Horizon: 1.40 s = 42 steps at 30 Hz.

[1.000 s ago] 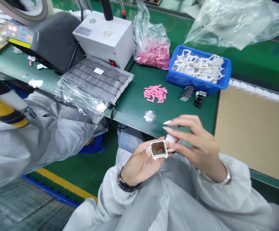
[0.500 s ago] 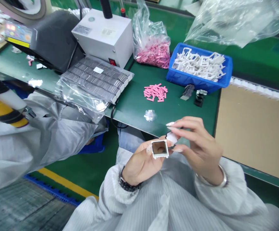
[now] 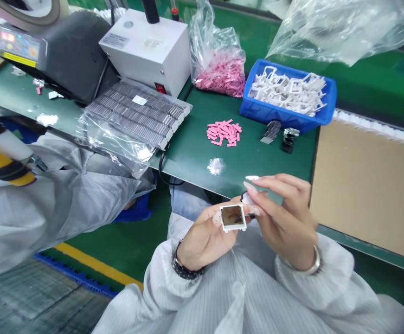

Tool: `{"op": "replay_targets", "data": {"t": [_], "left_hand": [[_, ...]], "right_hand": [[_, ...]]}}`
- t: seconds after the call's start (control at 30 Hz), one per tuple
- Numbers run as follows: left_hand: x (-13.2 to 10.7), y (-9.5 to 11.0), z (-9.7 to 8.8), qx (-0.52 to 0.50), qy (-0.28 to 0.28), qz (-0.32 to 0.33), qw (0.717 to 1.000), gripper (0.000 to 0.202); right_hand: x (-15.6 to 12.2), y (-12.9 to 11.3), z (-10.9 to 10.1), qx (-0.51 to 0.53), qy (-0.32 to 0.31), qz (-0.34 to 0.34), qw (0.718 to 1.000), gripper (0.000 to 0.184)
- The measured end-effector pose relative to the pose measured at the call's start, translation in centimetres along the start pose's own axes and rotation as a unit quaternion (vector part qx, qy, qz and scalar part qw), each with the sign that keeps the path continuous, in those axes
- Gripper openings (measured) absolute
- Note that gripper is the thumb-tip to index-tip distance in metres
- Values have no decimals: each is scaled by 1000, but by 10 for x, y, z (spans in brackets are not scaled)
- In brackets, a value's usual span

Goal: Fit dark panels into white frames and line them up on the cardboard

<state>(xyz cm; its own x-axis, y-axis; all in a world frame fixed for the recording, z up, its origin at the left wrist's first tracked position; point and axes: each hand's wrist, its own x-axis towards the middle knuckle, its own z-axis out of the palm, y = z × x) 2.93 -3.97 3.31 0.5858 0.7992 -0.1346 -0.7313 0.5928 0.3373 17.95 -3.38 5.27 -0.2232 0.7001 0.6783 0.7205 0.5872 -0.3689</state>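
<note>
My left hand (image 3: pixel 207 239) grips a small display panel in a white plastic frame (image 3: pixel 233 218) by its edges, its dark shiny face turned up. Just behind the frame is a small whitish piece with a dark edge (image 3: pixel 246 198), partly covered by fingers. My right hand (image 3: pixel 285 222) closes on that piece with thumb and a finger, while another finger stretches out above it. Whether the piece is joined to the framed panel I cannot tell. Beyond my hands, a pile of pink strips (image 3: pixel 224 132) and a small clear film scrap (image 3: pixel 216 166) lie on the green bench.
A blue bin (image 3: pixel 288 118) holds white frames, with dark thin panels (image 3: pixel 271 131) before it. A bag of pink strips (image 3: pixel 219 76), a white machine box (image 3: pixel 146 51) and a tray of thin grey parts (image 3: pixel 137 113) stand further left. Cardboard (image 3: pixel 368 185) lies right. A co-worker's leg (image 3: pixel 93 185) is left.
My right hand has moved slightly left and its fingers have closed in on the whitish piece. The framed panel has shifted slightly right and down in my left hand.
</note>
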Motion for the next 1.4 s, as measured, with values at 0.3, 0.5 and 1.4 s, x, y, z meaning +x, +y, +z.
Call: {"op": "replay_targets", "data": {"t": [0.3,0.5,1.4], "left_hand": [[-2,3,-1,-17,47,17,999,26],[-3,4,-2,-32,45,2,998,27],[-17,31,-14,16,39,76,996,27]], "right_hand": [[-6,4,10,88,23,0,996,28],[-3,7,15,182,45,63,980,27],[16,31,89,-118,-71,202,970,31]]}}
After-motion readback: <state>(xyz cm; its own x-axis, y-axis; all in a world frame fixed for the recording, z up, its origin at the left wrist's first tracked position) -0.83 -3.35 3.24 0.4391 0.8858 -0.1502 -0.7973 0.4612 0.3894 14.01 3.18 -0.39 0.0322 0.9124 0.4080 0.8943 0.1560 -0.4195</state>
